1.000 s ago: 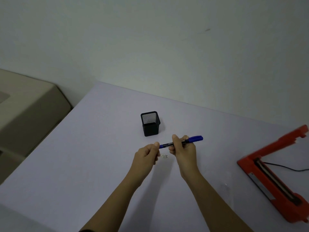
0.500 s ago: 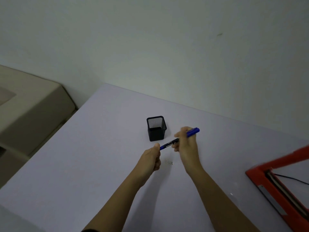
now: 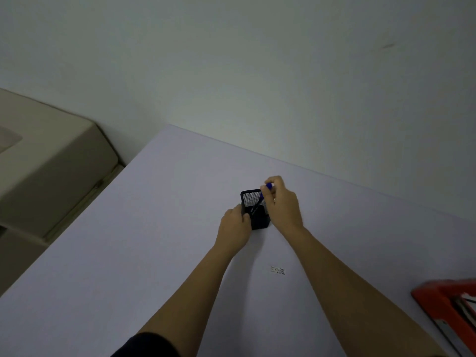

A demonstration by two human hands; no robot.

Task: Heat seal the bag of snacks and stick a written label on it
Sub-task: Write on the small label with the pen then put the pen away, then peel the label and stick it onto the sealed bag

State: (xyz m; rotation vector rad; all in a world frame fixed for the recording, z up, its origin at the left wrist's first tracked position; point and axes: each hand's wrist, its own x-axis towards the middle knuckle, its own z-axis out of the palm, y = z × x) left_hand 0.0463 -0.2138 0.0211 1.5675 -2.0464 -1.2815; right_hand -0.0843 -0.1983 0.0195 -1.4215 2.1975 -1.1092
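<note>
The right hand (image 3: 283,202) pinches a blue marker pen (image 3: 262,195) slanting into the black mesh pen holder (image 3: 257,211); the left hand (image 3: 235,224) grips the holder's near side; the small white written label (image 3: 277,270) lies on the pale table (image 3: 128,253) between the forearms.

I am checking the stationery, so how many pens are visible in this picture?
1. The blue pen is tilted, partly inside the black mesh holder, its top end pinched by the right hand. The left hand grips the holder. More pens could be hidden inside.
</note>
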